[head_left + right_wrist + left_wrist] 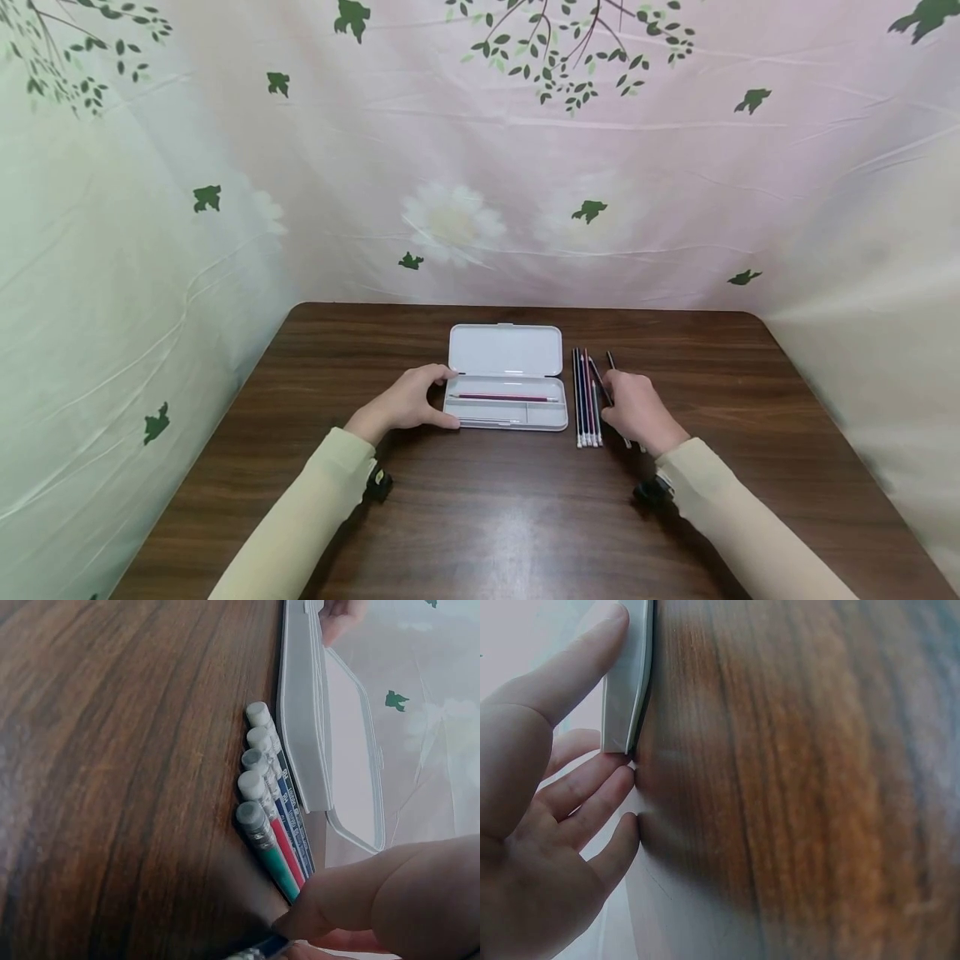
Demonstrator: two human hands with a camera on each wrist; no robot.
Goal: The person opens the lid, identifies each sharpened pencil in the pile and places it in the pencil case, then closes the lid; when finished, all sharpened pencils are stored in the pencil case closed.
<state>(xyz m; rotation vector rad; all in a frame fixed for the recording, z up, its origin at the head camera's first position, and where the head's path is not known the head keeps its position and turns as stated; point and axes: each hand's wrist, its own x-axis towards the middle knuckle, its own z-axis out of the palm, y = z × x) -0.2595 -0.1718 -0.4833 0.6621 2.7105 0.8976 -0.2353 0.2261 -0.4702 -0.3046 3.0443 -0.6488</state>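
A white pencil case (506, 350) lies open on the table, its lid folded back; one reddish pencil (504, 398) rests inside it. My left hand (408, 400) holds the case's left end, thumb at the front corner and fingers toward the back corner. To the right of the case, several pencils (588, 408) lie side by side, white and grey erasers toward me. My right hand (641, 408) is over the rightmost ones. In the right wrist view its thumb and fingers pinch a dark blue pencil (274, 946); much of that pencil is hidden. A dark pencil end (611, 359) sticks out beyond this hand.
The brown wooden table (480, 517) has rounded far corners. A pale cloth (510, 167) printed with leaves and flowers hangs behind it and along both sides. A dark strapped device (378, 483) sits at the left wrist, and a similar device (654, 490) at the right.
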